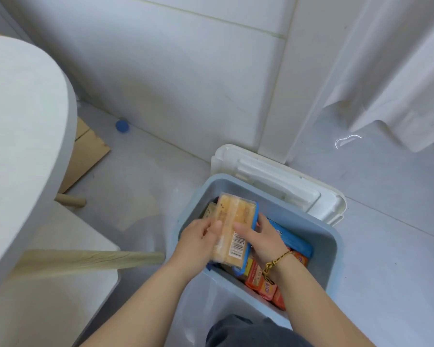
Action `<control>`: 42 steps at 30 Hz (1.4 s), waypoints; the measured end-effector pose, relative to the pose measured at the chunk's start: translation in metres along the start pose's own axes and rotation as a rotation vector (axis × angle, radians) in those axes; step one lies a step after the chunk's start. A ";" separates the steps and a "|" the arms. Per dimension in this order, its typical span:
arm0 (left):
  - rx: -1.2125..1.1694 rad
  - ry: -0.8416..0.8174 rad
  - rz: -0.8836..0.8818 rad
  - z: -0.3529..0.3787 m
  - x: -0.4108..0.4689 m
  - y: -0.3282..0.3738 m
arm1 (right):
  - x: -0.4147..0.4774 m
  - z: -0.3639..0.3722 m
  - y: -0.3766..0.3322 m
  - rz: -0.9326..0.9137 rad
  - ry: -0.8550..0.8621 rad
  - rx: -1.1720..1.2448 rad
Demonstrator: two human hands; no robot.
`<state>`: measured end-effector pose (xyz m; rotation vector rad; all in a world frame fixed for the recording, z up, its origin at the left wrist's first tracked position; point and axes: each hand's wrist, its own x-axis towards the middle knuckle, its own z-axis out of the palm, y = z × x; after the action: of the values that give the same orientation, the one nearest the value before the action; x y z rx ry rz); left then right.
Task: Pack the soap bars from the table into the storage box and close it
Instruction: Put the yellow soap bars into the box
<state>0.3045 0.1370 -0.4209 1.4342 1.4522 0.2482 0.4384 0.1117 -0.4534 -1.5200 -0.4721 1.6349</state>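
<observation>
A blue-grey storage box (pixel 321 244) stands open on the floor. Both hands hold a clear pack of yellow soap bars (pixel 236 221) with a barcode, just above the box's left half. My left hand (pixel 198 241) grips its left edge; my right hand (pixel 263 239) grips its right edge, thumb on top. Inside the box lie blue-wrapped soap (pixel 296 241) and orange-wrapped soap bars (pixel 266 284). The white lid (pixel 286 181) lies on the floor behind the box.
A round white table (pixel 23 134) with wooden legs (pixel 85 261) fills the left. A cardboard box (pixel 85 151) and a blue cap (pixel 122 126) sit on the floor near the wall. A white curtain (pixel 386 83) hangs at the right.
</observation>
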 end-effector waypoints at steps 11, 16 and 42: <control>0.531 0.125 -0.022 -0.003 0.010 -0.027 | 0.003 -0.013 0.035 0.162 0.222 0.118; 0.596 0.109 -0.021 -0.004 0.010 -0.030 | 0.008 -0.004 0.033 0.170 0.232 0.040; 0.332 0.164 0.112 -0.050 -0.073 0.006 | -0.039 -0.011 -0.053 0.339 0.027 -0.870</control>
<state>0.2527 0.1031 -0.3576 1.8018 1.6024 0.2046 0.4621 0.1096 -0.3908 -2.3499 -1.0476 1.7525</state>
